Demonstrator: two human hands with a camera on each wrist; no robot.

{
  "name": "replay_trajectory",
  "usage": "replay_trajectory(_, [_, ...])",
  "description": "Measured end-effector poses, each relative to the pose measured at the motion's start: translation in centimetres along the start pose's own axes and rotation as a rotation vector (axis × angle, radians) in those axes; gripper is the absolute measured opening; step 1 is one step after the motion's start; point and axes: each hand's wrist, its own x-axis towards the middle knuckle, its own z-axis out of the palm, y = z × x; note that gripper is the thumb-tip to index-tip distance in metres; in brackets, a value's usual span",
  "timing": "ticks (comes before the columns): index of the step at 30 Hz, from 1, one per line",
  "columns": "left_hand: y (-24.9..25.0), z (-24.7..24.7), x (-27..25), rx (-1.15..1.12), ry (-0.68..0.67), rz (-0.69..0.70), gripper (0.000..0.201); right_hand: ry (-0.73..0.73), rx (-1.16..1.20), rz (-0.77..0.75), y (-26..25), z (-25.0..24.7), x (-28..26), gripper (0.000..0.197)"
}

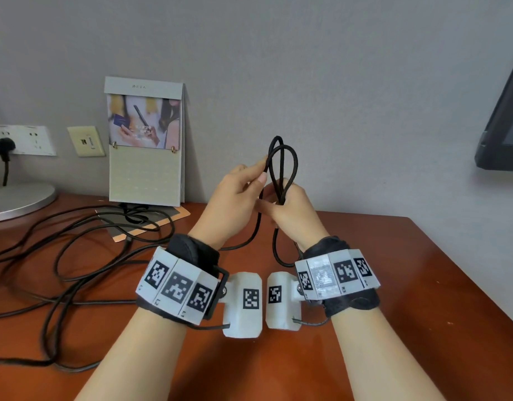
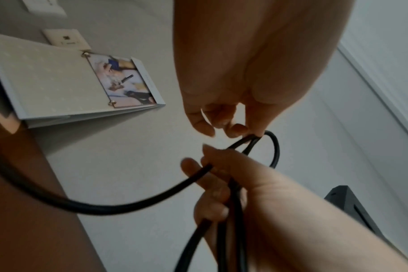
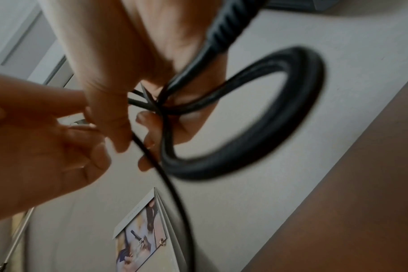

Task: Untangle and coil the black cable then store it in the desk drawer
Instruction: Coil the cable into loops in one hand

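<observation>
Count, head view: two hands, left hand (image 1: 232,198) and right hand (image 1: 290,209). Two loops (image 1: 282,166) of black cable (image 1: 76,256) above the right grip. Left of both grips: one calendar (image 1: 146,140), two wall plates (image 1: 86,141), one plug (image 1: 5,146). One table (image 1: 394,285). One screen (image 1: 504,120) to the right.

The white tag-covered band on the right wrist (image 1: 337,273) carries a small printed label "R3" near its lower edge, while the print on the grey standing calendar card (image 1: 146,140) is too small to read.

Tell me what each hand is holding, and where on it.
Right hand grips the black cable at the base of its loops; left hand pinches a loop's side.
</observation>
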Motion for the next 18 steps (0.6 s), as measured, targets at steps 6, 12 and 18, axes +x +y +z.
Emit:
replay_trajectory(6, [-0.4, 0.0, 0.0, 0.078, -0.033, -0.022, 0.040, 0.088, -0.014, -0.050, 0.3, -0.5, 0.2, 0.019])
replay_trajectory(12, [-2.4, 0.2, -0.1, 0.200, -0.120, -0.222, 0.033, 0.209, 0.090, -0.155, 0.0, -1.2, 0.3, 0.038])
replay_trajectory(18, [-3.7, 0.5, -0.4, 0.129, -0.096, -0.421, 0.032, 0.270, 0.337, -0.156, -0.6, -1.8, 0.4, 0.025])
